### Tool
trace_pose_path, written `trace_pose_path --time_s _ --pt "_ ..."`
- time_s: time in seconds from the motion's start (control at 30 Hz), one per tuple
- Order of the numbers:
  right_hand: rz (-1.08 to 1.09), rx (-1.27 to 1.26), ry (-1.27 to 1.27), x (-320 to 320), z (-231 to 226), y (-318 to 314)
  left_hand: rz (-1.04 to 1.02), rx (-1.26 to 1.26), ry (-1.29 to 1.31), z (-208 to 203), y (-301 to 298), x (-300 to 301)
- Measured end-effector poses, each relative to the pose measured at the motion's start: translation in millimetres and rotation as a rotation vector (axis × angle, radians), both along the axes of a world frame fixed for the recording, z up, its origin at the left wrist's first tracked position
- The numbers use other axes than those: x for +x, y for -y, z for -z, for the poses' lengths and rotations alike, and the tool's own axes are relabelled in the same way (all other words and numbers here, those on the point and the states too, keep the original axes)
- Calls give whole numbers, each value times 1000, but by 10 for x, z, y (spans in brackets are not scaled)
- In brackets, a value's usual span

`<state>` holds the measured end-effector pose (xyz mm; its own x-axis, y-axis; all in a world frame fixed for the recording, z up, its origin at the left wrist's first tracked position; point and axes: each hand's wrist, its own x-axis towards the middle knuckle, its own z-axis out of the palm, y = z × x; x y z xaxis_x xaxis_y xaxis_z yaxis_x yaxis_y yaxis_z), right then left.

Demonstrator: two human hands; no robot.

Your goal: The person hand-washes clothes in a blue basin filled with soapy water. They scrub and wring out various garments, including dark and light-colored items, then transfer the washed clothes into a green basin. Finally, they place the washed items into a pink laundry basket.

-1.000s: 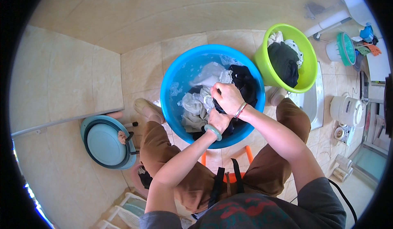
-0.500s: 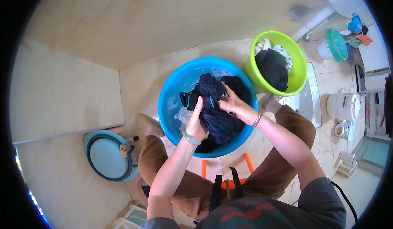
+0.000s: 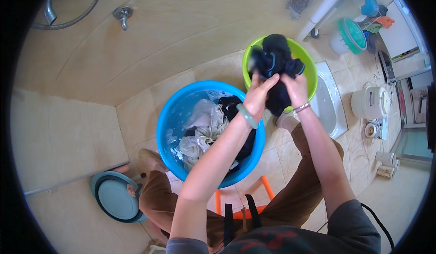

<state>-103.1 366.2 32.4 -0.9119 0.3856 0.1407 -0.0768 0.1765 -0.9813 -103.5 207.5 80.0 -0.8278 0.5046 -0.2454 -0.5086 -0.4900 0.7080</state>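
Note:
A bundled dark navy garment with light blue trim (image 3: pixel 278 49) is gripped in both my hands, over the lime green bucket (image 3: pixel 311 74). My left hand (image 3: pixel 258 97), below a pale green bangle, holds its left side. My right hand (image 3: pixel 296 90) closes on its right side, and part of the cloth hangs down between them. The bundle hides most of the bucket's inside. Nearer my left forearm, the round blue basin (image 3: pixel 162 133) holds water with suds, whitish clothes (image 3: pixel 200 138) and black cloth (image 3: pixel 249 146).
An orange stool (image 3: pixel 268 188) stands between my legs. A grey-blue folding basin (image 3: pixel 117 199) leans at the left wall. A white squat pan (image 3: pixel 334 99) lies right of the bucket, with a white lidded pail (image 3: pixel 370 102) beyond. A metal tap (image 3: pixel 122 17) juts from the wall.
My hands have carried the navy garment from the blue basin up and right to over the green bucket. Whitish clothes in the basin are now uncovered. The view has shifted right.

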Motion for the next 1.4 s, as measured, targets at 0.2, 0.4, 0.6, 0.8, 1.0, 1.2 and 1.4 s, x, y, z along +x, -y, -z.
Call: trace_pose_path --time_s 0.2,0.4,0.6,0.8,1.0,1.2,1.4 --pt "281 -118 256 -260 664 -796 79 -50 9 542 -361 213" --pt "349 707 502 -296 1148 -1150 34 -245 -34 1190 38 736" --pt "141 1033 -125 -181 323 245 415 -1707 -716 1596 1300 1198" --pt "-710 466 118 205 937 1387 477 -1880 -487 1720 1912 1248" --pt "-853 864 412 446 1337 1865 444 -1728 -145 1775 2389 1121" --pt "-921 1100 453 375 1350 2000 177 -1574 -410 1720 2539 1206" --pt "-817 668 329 328 1313 1875 -25 -1281 -341 1443 2863 1132"
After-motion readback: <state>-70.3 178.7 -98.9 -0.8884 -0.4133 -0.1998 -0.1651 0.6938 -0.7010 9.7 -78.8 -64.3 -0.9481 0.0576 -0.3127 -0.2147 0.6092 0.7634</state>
